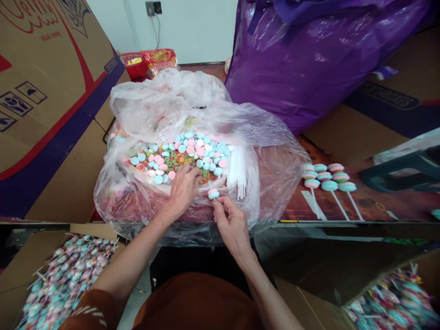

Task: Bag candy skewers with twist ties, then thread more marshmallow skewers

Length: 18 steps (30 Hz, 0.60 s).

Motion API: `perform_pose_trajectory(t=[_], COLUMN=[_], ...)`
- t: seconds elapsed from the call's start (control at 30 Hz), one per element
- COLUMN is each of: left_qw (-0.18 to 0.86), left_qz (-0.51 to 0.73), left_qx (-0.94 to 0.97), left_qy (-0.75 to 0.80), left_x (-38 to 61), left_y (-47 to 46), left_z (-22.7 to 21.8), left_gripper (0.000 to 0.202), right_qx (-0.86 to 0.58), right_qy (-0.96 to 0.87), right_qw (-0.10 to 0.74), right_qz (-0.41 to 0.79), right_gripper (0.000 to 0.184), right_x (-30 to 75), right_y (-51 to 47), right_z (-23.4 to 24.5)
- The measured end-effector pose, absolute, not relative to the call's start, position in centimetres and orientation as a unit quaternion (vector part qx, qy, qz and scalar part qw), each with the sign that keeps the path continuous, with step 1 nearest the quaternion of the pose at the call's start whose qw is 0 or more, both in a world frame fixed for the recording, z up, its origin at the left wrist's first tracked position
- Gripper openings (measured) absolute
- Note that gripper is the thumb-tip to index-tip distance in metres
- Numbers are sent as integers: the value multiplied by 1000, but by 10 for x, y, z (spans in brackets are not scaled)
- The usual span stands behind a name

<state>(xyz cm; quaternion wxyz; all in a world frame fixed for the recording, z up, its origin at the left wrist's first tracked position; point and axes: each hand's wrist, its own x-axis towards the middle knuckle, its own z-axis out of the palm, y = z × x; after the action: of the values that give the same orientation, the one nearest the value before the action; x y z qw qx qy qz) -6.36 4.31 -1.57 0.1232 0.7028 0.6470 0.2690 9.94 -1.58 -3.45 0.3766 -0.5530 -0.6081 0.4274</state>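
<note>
A clear plastic bag (165,105) lies open on the table and holds a heap of pink, blue and white candy discs (192,146) and small coloured rings (172,161). My left hand (184,188) reaches into the heap with its fingers curled down among the candies. My right hand (230,222) pinches a white stick with a pink and blue candy piece (213,194) on its top. A bundle of white sticks (240,172) lies in the bag just right of the heap.
Several finished candy lollipops (328,179) lie on the table (343,206) at the right. Cardboard boxes of wrapped lollipops sit at lower left (65,275) and lower right (395,302). A large cardboard box (44,101) stands left, a purple bag (309,59) behind.
</note>
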Motion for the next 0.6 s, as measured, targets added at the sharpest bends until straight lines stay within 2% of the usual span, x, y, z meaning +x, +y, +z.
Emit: perform_pose_trajectory(t=[0.13, 0.27, 0.5, 0.6], left_qw=[226, 294, 274, 188], left_qz=[395, 454, 466, 415], left_qx=[650, 604, 578, 635], left_qy=[608, 585, 611, 624], left_x=[-80, -88, -101, -104], left_y=[41, 37, 33, 35], left_z=[-18, -16, -16, -16], left_gripper=[12, 12, 28, 27], right_qx=[-530, -502, -509, -511], right_qy=[-618, -627, -634, -637], right_qw=[381, 403, 390, 387], right_qz=[438, 439, 432, 429], right_gripper=[25, 24, 23, 23], right_x=[94, 85, 82, 82], right_y=[-15, -15, -14, -14], right_z=[-34, -33, -38, -40])
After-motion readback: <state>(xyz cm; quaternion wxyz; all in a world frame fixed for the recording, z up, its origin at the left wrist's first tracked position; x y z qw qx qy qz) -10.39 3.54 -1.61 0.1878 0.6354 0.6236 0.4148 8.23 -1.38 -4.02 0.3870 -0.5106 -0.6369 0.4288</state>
